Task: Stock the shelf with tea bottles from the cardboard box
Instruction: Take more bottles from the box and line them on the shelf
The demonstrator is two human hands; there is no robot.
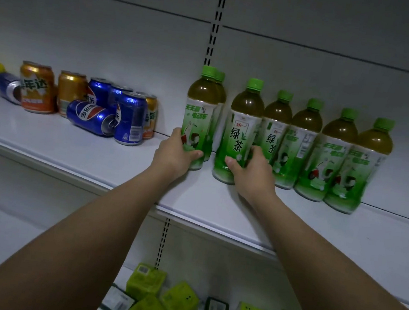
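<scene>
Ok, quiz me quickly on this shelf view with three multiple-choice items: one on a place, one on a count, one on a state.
1. Where are the orange and blue metal drink cans relative to the green-capped plastic tea bottles?
A. To their left, on the same white shelf
B. On the shelf below
C. To their right

2. How many green caps show?
A. Four
B. Seven
C. Ten

3. What is the left hand doing?
A. Hanging free
B. Gripping a can
C. Gripping the leftmost bottle

Answers:
1 A: the cans cluster left of the bottle row.
2 B: six caps in the row, plus one behind the leftmost bottle.
3 C: its fingers wrap the lower label, while the right hand holds the next bottle.
</scene>
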